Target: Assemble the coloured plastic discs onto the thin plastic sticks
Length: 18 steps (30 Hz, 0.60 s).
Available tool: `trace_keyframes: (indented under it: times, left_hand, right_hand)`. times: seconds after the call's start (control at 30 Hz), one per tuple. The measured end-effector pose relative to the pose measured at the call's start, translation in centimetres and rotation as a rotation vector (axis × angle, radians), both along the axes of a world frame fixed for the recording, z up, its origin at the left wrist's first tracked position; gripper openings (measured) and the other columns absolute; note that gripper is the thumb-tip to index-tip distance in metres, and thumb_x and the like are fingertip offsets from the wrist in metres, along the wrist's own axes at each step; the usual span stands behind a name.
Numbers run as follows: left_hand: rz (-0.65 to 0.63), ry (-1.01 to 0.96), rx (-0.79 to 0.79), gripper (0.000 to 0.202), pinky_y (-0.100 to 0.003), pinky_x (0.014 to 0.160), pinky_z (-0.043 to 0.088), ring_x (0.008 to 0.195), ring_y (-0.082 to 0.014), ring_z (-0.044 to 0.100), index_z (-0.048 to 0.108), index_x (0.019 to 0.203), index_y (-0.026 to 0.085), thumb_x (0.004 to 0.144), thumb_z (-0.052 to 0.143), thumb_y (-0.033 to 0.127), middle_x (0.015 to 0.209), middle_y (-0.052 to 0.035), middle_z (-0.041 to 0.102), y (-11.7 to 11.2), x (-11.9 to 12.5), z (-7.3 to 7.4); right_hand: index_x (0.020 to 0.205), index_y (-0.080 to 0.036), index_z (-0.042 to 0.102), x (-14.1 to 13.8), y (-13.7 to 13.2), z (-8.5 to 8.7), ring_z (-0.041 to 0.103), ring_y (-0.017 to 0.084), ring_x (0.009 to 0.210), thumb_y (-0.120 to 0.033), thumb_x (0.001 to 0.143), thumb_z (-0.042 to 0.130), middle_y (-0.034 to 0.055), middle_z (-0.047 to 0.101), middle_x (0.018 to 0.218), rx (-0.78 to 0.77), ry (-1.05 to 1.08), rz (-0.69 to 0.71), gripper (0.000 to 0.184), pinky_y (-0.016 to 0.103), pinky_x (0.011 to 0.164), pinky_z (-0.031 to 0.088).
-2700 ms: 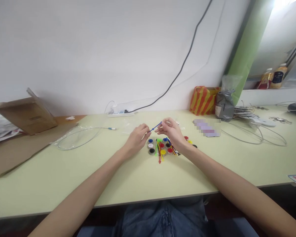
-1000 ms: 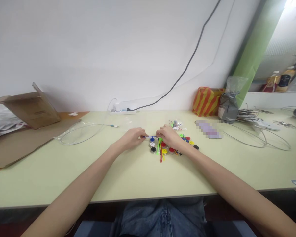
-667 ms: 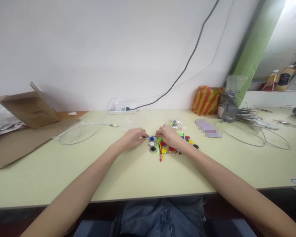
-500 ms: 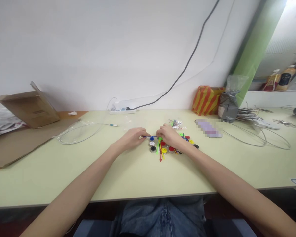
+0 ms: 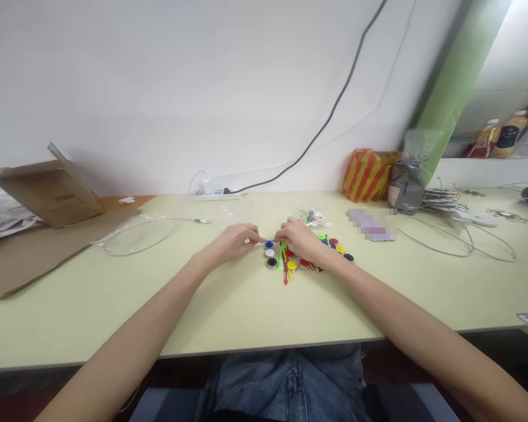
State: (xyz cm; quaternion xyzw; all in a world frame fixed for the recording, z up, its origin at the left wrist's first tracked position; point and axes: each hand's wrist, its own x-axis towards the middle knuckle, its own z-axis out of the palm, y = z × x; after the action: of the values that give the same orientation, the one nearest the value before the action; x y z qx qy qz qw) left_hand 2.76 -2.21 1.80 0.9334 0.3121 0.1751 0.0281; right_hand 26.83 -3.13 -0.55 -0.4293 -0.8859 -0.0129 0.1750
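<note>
Over a cluster of small coloured parts on the table, my right hand [image 5: 294,234] is closed in a pinch on a thin blue strip [image 5: 277,241], most of it hidden by the fingers. Just to the left, my left hand [image 5: 240,239] has its fingers drawn together, the tips beside a round blue piece [image 5: 269,244]; what they hold is too small to make out. Below that piece stand a white round piece [image 5: 270,254] and a black one [image 5: 271,263]. A red arrow-tipped strip [image 5: 286,275] and a yellow round piece [image 5: 293,266] lie under my right hand.
A clear bag of small parts [image 5: 312,218] lies behind my hands. Farther right are a blurred phone [image 5: 372,225], a striped bag [image 5: 365,176] and a grey bag [image 5: 407,187]. A coiled cable [image 5: 136,251] and cardboard [image 5: 48,258] lie left; a power strip [image 5: 215,196] sits by the wall.
The blue strip earlier showed across my left fingertips; now only a short length shows near my right fingers. My left fingertips have shifted slightly toward the round blue piece.
</note>
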Motion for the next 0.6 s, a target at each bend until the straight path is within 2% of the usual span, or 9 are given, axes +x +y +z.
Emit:
trace_keyframes:
  times: [0.37, 0.6]
  left_hand:
    - [-0.002, 0.037, 0.009, 0.032, -0.028, 0.07, 0.042, 0.08, -0.0174, 0.064, 0.079, 0.099, 0.026, 0.088, 0.052, 0.015, 0.091, -0.0036, 0.072, -0.21, 0.29, 0.18]
    - [-0.003, 0.059, 0.006, 0.027, -0.027, 0.065, 0.039, 0.072, -0.0163, 0.061, 0.079, 0.09, 0.024, 0.088, 0.054, 0.015, 0.082, -0.0035, 0.07, -0.43, 0.52, 0.42]
  right_hand:
    - [0.092, -0.019, 0.076, 0.03, 0.37, 0.21, 0.046, 0.025, 0.093, 0.001, 0.086, 0.049, 0.0106, 0.07, 0.09, 0.041, -0.074, 0.008, 0.034, 0.037, 0.075, 0.026]
    - [0.091, -0.019, 0.076, -0.08, 0.37, 0.24, 0.046, 0.026, 0.092, 0.0, 0.087, 0.05, 0.0117, 0.069, 0.087, 0.067, -0.118, 0.011, 0.032, 0.037, 0.073, 0.025]
